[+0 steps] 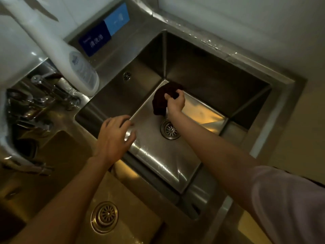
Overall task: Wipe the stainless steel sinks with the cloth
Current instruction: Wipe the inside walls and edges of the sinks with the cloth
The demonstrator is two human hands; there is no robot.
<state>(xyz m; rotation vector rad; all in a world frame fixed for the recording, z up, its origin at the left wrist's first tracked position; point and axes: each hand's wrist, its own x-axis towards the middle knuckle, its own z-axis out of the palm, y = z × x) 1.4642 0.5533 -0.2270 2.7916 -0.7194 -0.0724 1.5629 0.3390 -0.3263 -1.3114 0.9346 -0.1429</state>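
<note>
My right hand grips the dark cloth on the far floor of the right sink; left hand is open, empty. Droplets remain; I judge the left sink is still to wipe.

A cloth lies in the far corner of the centre-frame sink, above its drain; a second sink sits lower left, faucet at left.
</note>
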